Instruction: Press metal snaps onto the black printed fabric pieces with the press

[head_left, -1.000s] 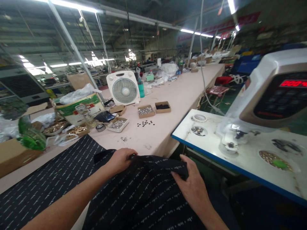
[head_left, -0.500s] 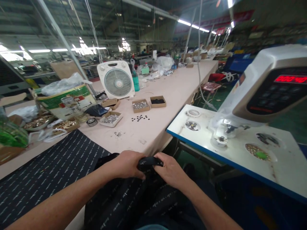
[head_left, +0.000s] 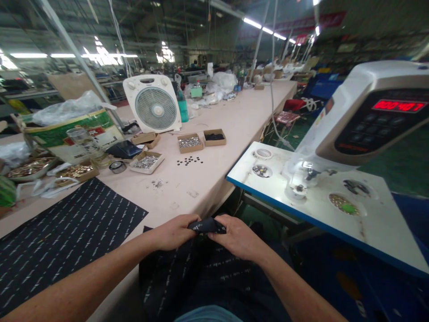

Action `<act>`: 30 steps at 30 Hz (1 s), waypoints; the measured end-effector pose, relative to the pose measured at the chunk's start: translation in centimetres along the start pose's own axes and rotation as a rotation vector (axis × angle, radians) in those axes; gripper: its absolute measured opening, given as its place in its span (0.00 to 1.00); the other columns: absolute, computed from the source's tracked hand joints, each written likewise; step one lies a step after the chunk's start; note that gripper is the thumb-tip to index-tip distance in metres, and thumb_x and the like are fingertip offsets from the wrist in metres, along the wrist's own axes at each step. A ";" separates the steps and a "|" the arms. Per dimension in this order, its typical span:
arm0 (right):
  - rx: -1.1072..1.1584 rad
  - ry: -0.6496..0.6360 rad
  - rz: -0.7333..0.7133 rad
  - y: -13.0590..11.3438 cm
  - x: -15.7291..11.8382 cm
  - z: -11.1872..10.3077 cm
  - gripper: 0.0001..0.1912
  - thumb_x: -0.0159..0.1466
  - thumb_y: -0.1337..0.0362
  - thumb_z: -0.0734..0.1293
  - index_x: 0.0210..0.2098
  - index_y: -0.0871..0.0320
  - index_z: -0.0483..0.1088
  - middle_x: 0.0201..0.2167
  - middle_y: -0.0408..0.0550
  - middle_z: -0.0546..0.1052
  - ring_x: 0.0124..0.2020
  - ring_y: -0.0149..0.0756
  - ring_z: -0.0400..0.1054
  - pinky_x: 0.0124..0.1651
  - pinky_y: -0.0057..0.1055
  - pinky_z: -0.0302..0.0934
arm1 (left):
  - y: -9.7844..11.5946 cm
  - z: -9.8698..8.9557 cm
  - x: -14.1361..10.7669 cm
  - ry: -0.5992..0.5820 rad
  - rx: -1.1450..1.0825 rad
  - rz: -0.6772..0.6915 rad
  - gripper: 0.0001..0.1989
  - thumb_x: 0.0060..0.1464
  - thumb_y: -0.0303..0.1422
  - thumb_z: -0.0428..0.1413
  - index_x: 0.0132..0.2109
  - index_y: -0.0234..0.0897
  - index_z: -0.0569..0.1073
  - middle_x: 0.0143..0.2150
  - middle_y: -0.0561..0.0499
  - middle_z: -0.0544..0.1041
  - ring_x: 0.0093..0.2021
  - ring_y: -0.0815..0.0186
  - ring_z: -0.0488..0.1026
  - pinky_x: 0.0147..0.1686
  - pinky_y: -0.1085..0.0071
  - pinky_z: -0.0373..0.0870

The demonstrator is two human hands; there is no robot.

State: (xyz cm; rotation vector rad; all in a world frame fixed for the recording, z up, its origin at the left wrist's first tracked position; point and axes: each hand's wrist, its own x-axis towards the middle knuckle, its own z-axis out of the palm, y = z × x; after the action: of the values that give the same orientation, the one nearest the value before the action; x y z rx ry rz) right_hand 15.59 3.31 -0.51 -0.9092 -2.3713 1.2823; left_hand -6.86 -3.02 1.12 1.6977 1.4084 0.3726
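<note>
Dark printed fabric [head_left: 187, 273] with rows of small white lettering hangs over my lap, its folded upper edge stretched between my hands. My left hand [head_left: 179, 230] pinches that edge on one side. On the other side my right hand [head_left: 234, 235] grips the same edge, thumb beneath and fingers curled over. A short span of the folded band shows between them. To the left, a flat dark cloth [head_left: 77, 232] with similar white print lies on the table.
A snap-press machine [head_left: 362, 116] with a red display stands on a white worktop [head_left: 268, 188] at right. On the pink table [head_left: 197, 179] are loose black caps [head_left: 190, 161], boxes of metal fasteners [head_left: 190, 142], a roll of tape [head_left: 117, 167] and a white fan [head_left: 154, 105].
The view has shifted slightly to the right. Between my hands the fabric edge has turned, so white print now shows on the folded band. Both hands keep their hold.
</note>
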 end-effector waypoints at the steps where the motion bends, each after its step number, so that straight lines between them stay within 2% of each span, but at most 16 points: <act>1: 0.041 -0.001 0.008 0.0 -0.1 0.0 0.08 0.63 0.64 0.69 0.29 0.58 0.70 0.27 0.40 0.72 0.30 0.32 0.65 0.34 0.27 0.53 | 0.1 0.2 0.0 0.022 -0.036 -0.018 0.10 0.52 0.32 0.49 0.39 0.36 0.73 0.37 0.51 0.75 0.40 0.61 0.71 0.43 0.68 0.66; 6: 0.254 -0.023 0.046 -0.7 -0.2 -0.2 0.06 0.65 0.64 0.67 0.33 0.58 0.72 0.29 0.39 0.73 0.31 0.31 0.65 0.33 0.25 0.55 | 0.7 0.9 0.0 0.055 -0.333 -0.076 0.14 0.55 0.37 0.52 0.42 0.36 0.77 0.42 0.50 0.80 0.45 0.59 0.73 0.48 0.67 0.67; 11: 0.174 0.024 0.037 -1.5 -0.4 -0.6 0.10 0.65 0.64 0.67 0.27 0.58 0.67 0.25 0.37 0.69 0.28 0.29 0.62 0.30 0.25 0.53 | 1.0 1.3 -0.4 -0.053 -0.669 -0.194 0.13 0.51 0.37 0.58 0.41 0.33 0.79 0.35 0.50 0.80 0.36 0.63 0.74 0.41 0.69 0.68; 14: 0.168 0.027 0.056 -1.9 -0.6 -0.7 0.11 0.65 0.63 0.66 0.27 0.58 0.67 0.25 0.38 0.69 0.28 0.29 0.63 0.30 0.24 0.53 | 1.0 0.9 -0.6 -0.162 -0.671 -0.189 0.14 0.48 0.35 0.64 0.41 0.33 0.80 0.35 0.52 0.80 0.33 0.67 0.72 0.38 0.73 0.67; 18: 0.183 0.034 0.042 -2.3 -0.7 -0.6 0.10 0.66 0.62 0.66 0.28 0.58 0.69 0.26 0.38 0.71 0.29 0.29 0.65 0.32 0.24 0.55 | 1.0 0.0 -0.7 -0.264 -0.625 -0.188 0.19 0.42 0.36 0.69 0.43 0.35 0.81 0.36 0.53 0.81 0.35 0.66 0.73 0.39 0.71 0.69; 25: 0.212 -0.040 0.123 -2.3 -0.6 -0.9 0.11 0.61 0.60 0.71 0.28 0.58 0.69 0.24 0.38 0.68 0.27 0.29 0.60 0.28 0.25 0.51 | 1.4 -0.7 -0.6 -0.226 -0.451 -0.137 0.10 0.45 0.33 0.65 0.36 0.34 0.79 0.28 0.57 0.74 0.30 0.70 0.66 0.33 0.75 0.62; 30: 0.179 -0.083 0.103 -1.7 -0.9 -1.0 0.05 0.59 0.66 0.71 0.30 0.58 0.70 0.25 0.37 0.68 0.28 0.30 0.61 0.30 0.25 0.52 | 0.9 -0.2 -0.4 -0.181 -0.459 -0.087 0.10 0.49 0.33 0.61 0.39 0.33 0.77 0.29 0.57 0.71 0.29 0.71 0.63 0.30 0.75 0.58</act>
State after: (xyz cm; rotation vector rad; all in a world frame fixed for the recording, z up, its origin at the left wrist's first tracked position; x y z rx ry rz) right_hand 16.15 2.67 1.49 -0.9512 -2.2507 1.5715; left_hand -6.58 -3.24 2.03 1.2592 1.1538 0.4421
